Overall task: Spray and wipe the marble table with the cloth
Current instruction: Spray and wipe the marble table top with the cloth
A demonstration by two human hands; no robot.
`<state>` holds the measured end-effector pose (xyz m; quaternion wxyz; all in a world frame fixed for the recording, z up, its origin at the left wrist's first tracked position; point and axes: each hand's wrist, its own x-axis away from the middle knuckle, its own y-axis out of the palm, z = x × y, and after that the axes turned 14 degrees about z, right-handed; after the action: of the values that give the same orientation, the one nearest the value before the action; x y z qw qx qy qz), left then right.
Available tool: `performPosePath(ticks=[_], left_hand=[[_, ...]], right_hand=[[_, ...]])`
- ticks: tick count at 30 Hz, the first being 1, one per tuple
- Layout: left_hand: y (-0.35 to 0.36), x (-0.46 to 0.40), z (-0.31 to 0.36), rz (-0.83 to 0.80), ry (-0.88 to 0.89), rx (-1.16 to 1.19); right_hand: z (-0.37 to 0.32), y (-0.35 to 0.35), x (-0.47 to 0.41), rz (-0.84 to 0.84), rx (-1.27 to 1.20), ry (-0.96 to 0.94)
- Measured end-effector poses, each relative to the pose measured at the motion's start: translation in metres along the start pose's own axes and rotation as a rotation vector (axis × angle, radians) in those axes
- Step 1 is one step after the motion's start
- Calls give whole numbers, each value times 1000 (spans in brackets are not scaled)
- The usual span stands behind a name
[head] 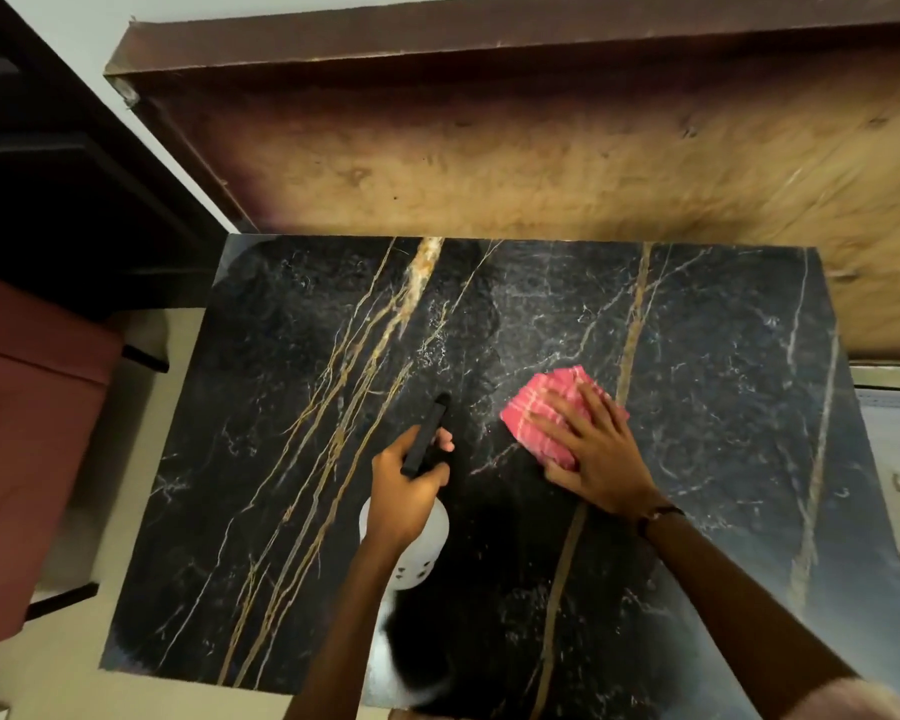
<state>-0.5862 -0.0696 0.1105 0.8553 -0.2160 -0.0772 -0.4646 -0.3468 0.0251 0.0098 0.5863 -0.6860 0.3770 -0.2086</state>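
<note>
At the far left of the frame a reddish seat (27, 439) stands beside the table (292, 459), whose dark marble top with gold and white veins fills the middle and lower part of the view. Moving right, your left hand (404, 485) sits just left of centre, fingers curled around the black head of the sprayer (426, 438); the nozzle points toward the upper middle of the frame, and the white bottle body shows below your wrist, blurred, so you cannot tell whether it rests on the marble or is held above it. A strip of bare marble separates that hand from the next. Right of centre lies the cloth (546, 413), a folded pink checked piece flat on the tabletop, and your right hand (593, 449) is pressed on its lower right part with the palm down and fingers spread flat, not gripping; the cloth's upper left corner sticks out beyond your fingertips. A dark band (658, 516) circles that wrist. Behind the table, across the upper frame, runs a worn brown wooden board (541, 148).
</note>
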Motion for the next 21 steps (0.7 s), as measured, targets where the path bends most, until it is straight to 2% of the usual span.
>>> performPosePath(ticks=[4,6,8,10,12,14,17,21], left_hand=[[9,-18,12,-27,10,12],[14,-29,17,-33,-10,22],[18,-39,20,-26,-18,25],[21,-50,23,-35,-7,46],[22,-61,25,-38,-11,68],[23,-71,27,-37,-9,81],[25,-84,32,-37,5,97],[28,-98,39,-34,42,79]], right_hand=[[-32,21,-66,-34,6,175],[-54,31,-80,-15,-2,102],[-64,35,-70,-16,-5,-57],[-50,32,-48,9,-4,-165],[-24,22,-31,65,9,-181],[6,14,-28,116,20,-90],[35,13,-63,106,40,110],[25,30,-144,68,36,291]])
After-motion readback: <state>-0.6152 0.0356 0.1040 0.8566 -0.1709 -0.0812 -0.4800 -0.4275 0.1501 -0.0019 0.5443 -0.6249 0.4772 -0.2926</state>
